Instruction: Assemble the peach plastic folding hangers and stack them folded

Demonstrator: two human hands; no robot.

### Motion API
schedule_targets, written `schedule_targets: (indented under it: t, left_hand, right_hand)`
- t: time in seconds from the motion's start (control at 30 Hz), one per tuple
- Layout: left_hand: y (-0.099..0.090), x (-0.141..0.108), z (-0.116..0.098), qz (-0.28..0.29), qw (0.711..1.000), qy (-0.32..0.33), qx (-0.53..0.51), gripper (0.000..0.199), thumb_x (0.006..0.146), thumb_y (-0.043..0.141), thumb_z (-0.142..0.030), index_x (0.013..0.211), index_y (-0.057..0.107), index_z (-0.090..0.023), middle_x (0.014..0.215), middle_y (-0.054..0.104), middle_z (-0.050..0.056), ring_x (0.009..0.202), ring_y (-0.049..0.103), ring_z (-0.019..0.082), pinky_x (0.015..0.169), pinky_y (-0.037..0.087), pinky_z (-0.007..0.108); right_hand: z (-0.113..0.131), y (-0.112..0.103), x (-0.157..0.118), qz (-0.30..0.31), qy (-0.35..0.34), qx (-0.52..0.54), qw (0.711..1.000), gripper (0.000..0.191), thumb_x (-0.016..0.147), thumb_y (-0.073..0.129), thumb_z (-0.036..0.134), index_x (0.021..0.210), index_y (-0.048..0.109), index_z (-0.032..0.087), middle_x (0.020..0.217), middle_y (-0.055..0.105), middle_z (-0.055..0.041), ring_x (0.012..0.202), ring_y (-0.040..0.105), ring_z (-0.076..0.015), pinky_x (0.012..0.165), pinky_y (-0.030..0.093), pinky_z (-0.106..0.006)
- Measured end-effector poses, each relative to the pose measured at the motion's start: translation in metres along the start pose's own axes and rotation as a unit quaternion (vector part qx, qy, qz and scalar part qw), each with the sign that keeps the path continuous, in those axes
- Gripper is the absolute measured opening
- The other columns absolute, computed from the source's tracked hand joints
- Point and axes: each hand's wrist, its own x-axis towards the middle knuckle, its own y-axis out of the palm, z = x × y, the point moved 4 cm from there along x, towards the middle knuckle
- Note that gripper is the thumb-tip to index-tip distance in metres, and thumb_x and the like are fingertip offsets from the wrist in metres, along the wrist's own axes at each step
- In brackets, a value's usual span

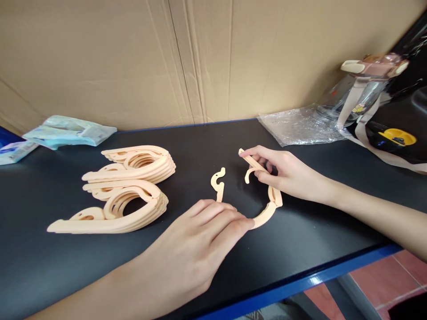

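Note:
A peach plastic folding hanger [266, 215] is between my two hands, low over the black table, bent at its joint. My left hand [211, 235] is closed around one arm of it, and the hand's back hides most of that part. Past its knuckles a hook-shaped end [218, 183] sticks up. My right hand [282, 171] grips the other arm, with thumb and fingers pinched around it; a small curved hook shows below its fingertips. To the left lie two stacks of folded peach hangers, a farther stack [156, 166] and a nearer stack [147, 212], side by side.
Cardboard [116, 58] stands along the back of the table. Light-blue packets [71, 131] lie at the back left. At the back right are a clear plastic bag [296, 126] and a strapped drink bottle [367, 89]. A blue edge [313, 280] runs along the table's front.

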Motion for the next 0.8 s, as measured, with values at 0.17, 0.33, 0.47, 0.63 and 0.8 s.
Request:
schedule_targets:
  t: [0.17, 0.33, 0.47, 0.63, 0.8]
  left_hand:
    - [-0.001, 0.000, 0.006, -0.058, 0.994, -0.026, 0.085, 0.045, 0.092, 0.034, 0.008, 0.121, 0.061, -0.014, 0.114, 0.073, 0.006, 0.112, 0.062, 0.019, 0.087, 0.049, 0.032]
    - [-0.001, 0.000, 0.011, -0.094, 0.981, -0.059, 0.157, 0.052, 0.085, 0.032, 0.013, 0.112, 0.066, -0.015, 0.105, 0.074, 0.004, 0.096, 0.062, 0.021, 0.081, 0.049, 0.034]
    - [-0.001, 0.002, 0.012, -0.066, 0.976, -0.070, 0.193, 0.057, 0.078, 0.032, 0.016, 0.107, 0.070, -0.015, 0.101, 0.074, 0.005, 0.091, 0.064, 0.022, 0.074, 0.053, 0.034]
    - [-0.005, 0.002, 0.013, -0.068, 0.975, -0.085, 0.193, 0.051, 0.076, 0.034, 0.014, 0.093, 0.070, -0.017, 0.093, 0.071, 0.004, 0.083, 0.064, 0.021, 0.062, 0.051, 0.031]
    - [-0.004, 0.000, 0.011, -0.071, 0.971, -0.097, 0.208, 0.041, 0.077, 0.040, 0.010, 0.093, 0.067, -0.017, 0.101, 0.072, 0.003, 0.081, 0.064, 0.021, 0.059, 0.047, 0.032]
  right_hand:
    - [0.003, -0.001, 0.000, -0.006, -0.054, -0.030, 0.998, 0.037, 0.093, 0.053, 0.026, 0.128, 0.062, 0.023, 0.085, 0.062, 0.0001, 0.062, 0.051, -0.0124, 0.060, 0.043, -0.026]
    - [0.001, 0.002, 0.000, 0.020, -0.014, -0.031, 0.999, 0.029, 0.095, 0.056, 0.037, 0.117, 0.068, 0.022, 0.060, 0.048, 0.0068, 0.051, 0.045, -0.0101, 0.053, 0.034, -0.024]
    - [0.003, 0.003, -0.003, 0.023, 0.004, -0.058, 0.998, 0.020, 0.093, 0.058, 0.039, 0.094, 0.071, 0.022, 0.053, 0.045, 0.0077, 0.048, 0.043, -0.0094, 0.052, 0.031, -0.024]
    - [0.008, 0.004, -0.007, 0.021, 0.011, -0.082, 0.996, 0.019, 0.091, 0.056, 0.035, 0.101, 0.067, 0.022, 0.053, 0.045, 0.0084, 0.045, 0.040, -0.0099, 0.052, 0.031, -0.025]
    - [0.012, 0.007, -0.009, 0.042, 0.018, -0.090, 0.995, 0.028, 0.093, 0.051, 0.031, 0.116, 0.064, 0.022, 0.053, 0.045, 0.0089, 0.045, 0.037, -0.0104, 0.051, 0.029, -0.024]
